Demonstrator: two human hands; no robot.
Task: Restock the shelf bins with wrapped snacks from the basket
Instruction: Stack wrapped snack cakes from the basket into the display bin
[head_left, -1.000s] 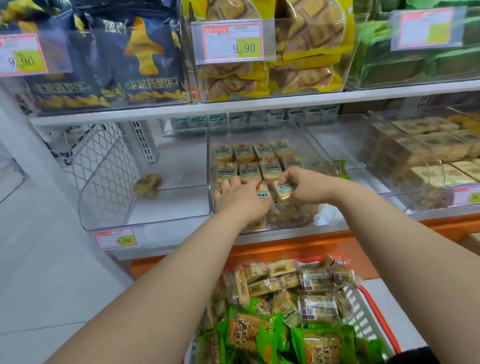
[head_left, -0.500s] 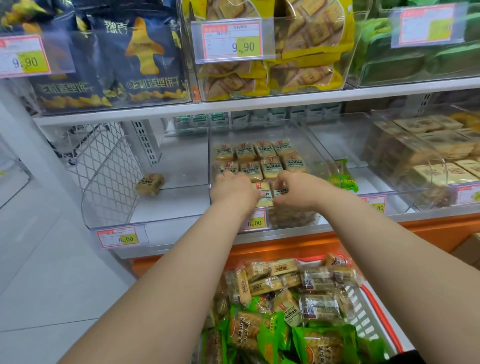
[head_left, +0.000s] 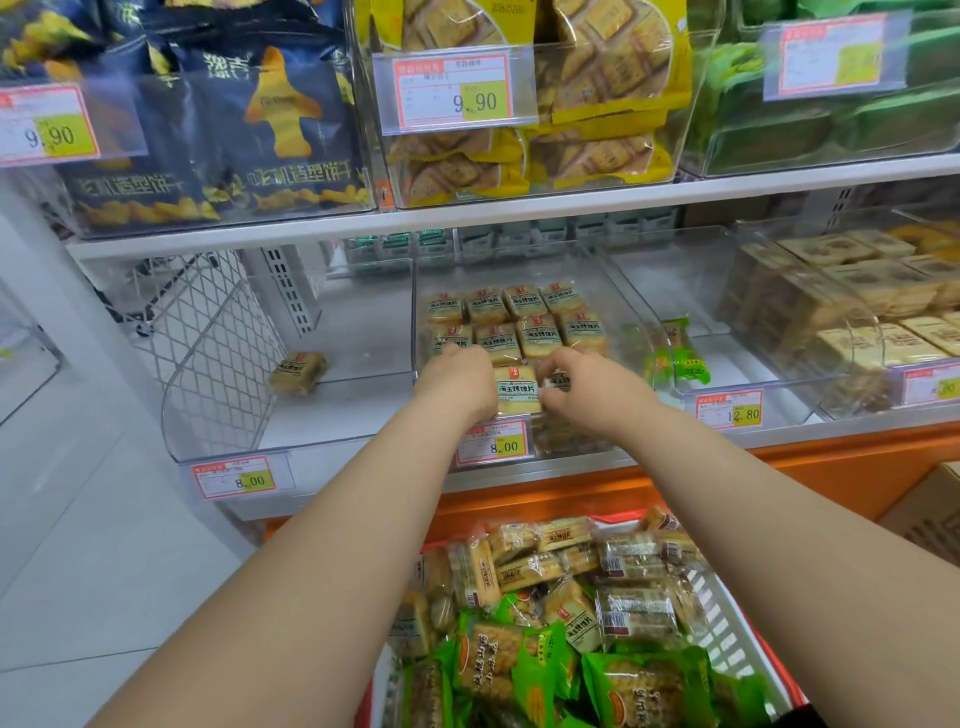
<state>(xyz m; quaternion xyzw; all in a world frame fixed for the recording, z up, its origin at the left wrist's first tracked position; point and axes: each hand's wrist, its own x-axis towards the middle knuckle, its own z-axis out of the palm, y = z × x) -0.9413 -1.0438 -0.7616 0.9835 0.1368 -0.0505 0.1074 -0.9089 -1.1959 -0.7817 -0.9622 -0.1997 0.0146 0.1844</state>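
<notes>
Nearest, at six o'clock: basket (head_left: 727, 597) heaped with wrapped snacks (head_left: 524, 571). Beyond, at twelve o'clock, in the middle bin (head_left: 613, 291): left hand (head_left: 460, 384), fingers curled down onto the front row, grip hidden. Right hand (head_left: 587, 387) nearer the front packet (head_left: 516, 389), lying just at its nine o'clock, long axis front-to-back; fingertips (head_left: 548, 397) bent, pinching a neighbouring packet. Farther back: two neat rows.
</notes>
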